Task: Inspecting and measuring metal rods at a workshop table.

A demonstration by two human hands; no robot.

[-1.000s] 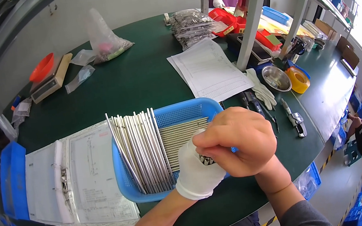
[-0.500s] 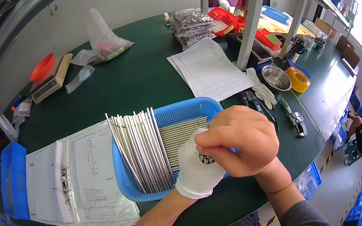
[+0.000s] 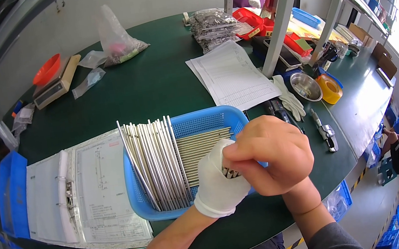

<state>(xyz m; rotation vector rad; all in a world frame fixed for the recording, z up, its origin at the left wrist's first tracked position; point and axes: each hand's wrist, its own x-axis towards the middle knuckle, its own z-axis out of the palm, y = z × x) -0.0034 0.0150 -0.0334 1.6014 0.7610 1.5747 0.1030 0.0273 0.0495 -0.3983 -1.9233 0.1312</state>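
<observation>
My left hand (image 3: 219,183), in a white glove, is closed around a bundle of thin metal rods (image 3: 231,173); only their ends show above its fist. Over those ends sits my right hand (image 3: 273,157), bare and curled, thumb and forefinger pressed together. Whatever is in that pinch is hidden by the hand itself. Behind both hands is a blue perforated basket (image 3: 141,196). Several metal rods (image 3: 156,163) lean upright along its left side, and more rods (image 3: 202,147) lie crosswise in a layer on the right.
An open binder (image 3: 109,188) with drawings lies left of the basket, beside a blue bin (image 3: 16,196). Farther off are paper sheets (image 3: 234,79), a scale (image 3: 59,85) and bagged parts (image 3: 214,28). A micrometer (image 3: 325,129), glove (image 3: 289,99) and steel bowl (image 3: 305,86) lie right.
Both my hands have shifted slightly right in the picture, still together at the rod ends. The view has moved a little. A co-worker's gloved hand at the back has moved slightly.
</observation>
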